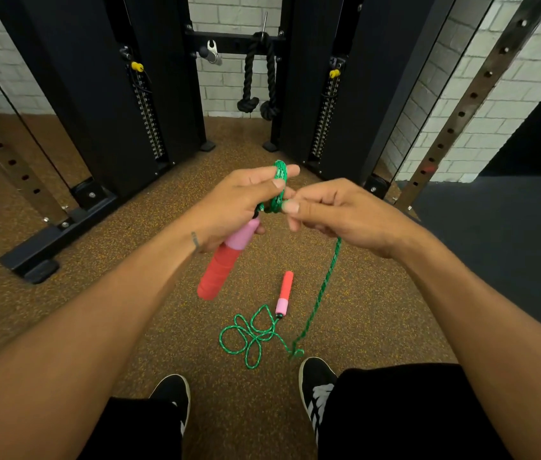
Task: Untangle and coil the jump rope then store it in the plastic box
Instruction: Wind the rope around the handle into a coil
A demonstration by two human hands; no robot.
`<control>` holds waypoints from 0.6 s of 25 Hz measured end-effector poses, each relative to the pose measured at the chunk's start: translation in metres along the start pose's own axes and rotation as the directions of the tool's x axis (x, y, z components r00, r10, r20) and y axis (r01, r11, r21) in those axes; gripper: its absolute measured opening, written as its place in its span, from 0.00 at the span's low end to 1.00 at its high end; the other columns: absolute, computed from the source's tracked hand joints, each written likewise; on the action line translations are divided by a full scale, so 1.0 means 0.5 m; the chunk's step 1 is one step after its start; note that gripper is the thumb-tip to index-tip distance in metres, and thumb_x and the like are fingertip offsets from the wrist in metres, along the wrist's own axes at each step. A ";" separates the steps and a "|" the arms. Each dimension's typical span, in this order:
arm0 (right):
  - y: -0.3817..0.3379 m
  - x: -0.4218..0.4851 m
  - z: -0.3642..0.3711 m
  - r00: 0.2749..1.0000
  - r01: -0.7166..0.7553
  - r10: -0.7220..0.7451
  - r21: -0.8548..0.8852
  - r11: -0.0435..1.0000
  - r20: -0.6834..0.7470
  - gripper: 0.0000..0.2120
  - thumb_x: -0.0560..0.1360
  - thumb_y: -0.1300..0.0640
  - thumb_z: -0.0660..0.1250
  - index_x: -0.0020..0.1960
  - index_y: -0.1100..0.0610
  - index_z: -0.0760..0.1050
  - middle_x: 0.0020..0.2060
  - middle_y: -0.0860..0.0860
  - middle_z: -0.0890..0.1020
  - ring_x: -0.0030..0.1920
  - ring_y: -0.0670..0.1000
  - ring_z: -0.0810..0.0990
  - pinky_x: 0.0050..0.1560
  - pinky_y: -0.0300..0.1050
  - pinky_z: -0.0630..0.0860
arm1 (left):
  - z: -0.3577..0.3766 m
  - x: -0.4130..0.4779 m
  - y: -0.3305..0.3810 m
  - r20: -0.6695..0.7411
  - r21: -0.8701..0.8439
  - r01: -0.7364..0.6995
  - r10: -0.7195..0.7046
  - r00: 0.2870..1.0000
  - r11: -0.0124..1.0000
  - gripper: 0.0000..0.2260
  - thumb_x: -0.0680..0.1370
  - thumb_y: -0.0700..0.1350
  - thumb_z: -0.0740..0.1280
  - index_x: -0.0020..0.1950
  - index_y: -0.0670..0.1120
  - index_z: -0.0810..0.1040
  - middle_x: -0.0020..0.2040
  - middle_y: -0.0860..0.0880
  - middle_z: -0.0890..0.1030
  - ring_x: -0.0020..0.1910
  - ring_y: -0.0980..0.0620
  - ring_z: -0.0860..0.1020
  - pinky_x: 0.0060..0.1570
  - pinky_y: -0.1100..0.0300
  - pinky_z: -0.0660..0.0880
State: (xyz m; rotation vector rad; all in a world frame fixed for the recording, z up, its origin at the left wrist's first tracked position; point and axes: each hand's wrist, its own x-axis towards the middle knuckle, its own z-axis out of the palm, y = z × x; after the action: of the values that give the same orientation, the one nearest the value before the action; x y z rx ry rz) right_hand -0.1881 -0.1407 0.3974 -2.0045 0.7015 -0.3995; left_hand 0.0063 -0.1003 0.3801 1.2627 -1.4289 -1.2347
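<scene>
My left hand grips one red-and-pink handle of the jump rope, with several loops of the green rope wound over its fingers. My right hand pinches the green rope just beside those loops. From it the rope hangs down to the floor. There it lies in a loose tangle that ends at the second red-and-pink handle, which rests on the brown floor between my hands and my shoes. No plastic box is in view.
A black cable machine with two weight stacks stands ahead, a black rope attachment hanging in its middle. Perforated steel uprights flank both sides. A dark mat lies at right. My black shoes are at the bottom.
</scene>
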 end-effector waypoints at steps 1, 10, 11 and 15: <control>0.000 0.000 0.000 0.999 0.016 -0.015 0.040 0.999 -0.036 0.13 0.81 0.52 0.65 0.43 0.58 0.81 0.31 0.48 0.74 0.30 0.41 0.66 0.33 0.35 0.63 | 0.001 -0.001 0.002 0.008 0.014 0.011 -0.011 1.000 1.000 0.15 0.83 0.46 0.61 0.68 0.51 0.76 0.59 0.52 0.83 0.37 0.54 0.78 0.29 0.64 0.75; 0.020 0.005 -0.030 0.951 0.143 -0.088 0.168 0.975 -0.295 0.05 0.81 0.59 0.64 0.47 0.55 0.75 0.40 0.52 0.81 0.27 0.39 0.71 0.30 0.36 0.65 | 0.011 -0.015 0.010 0.347 -0.093 0.045 -0.010 0.938 0.995 0.18 0.80 0.34 0.59 0.70 0.46 0.71 0.58 0.49 0.84 0.55 0.57 0.81 0.30 0.66 0.74; 0.024 0.007 -0.032 0.950 0.142 -0.089 0.161 0.977 -0.301 0.04 0.81 0.59 0.65 0.47 0.56 0.75 0.41 0.54 0.80 0.28 0.39 0.74 0.31 0.34 0.66 | 0.012 -0.012 0.007 0.337 -0.076 0.051 -0.022 0.941 0.996 0.19 0.81 0.34 0.58 0.70 0.47 0.71 0.59 0.49 0.84 0.55 0.58 0.81 0.30 0.66 0.74; 0.032 0.011 -0.033 0.936 0.173 -0.110 0.167 0.971 -0.333 0.04 0.78 0.60 0.67 0.44 0.57 0.76 0.37 0.49 0.78 0.32 0.37 0.76 0.32 0.28 0.68 | 0.014 -0.010 0.008 0.388 -0.008 0.076 -0.067 0.919 0.997 0.21 0.81 0.32 0.57 0.72 0.47 0.70 0.60 0.49 0.84 0.55 0.57 0.81 0.30 0.66 0.73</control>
State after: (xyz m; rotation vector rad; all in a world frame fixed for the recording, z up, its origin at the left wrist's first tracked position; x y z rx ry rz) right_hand -0.1974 -0.1615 0.3919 -1.8268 0.6878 -0.8655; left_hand -0.0005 -0.0944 0.3829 1.1007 -1.6506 -1.6144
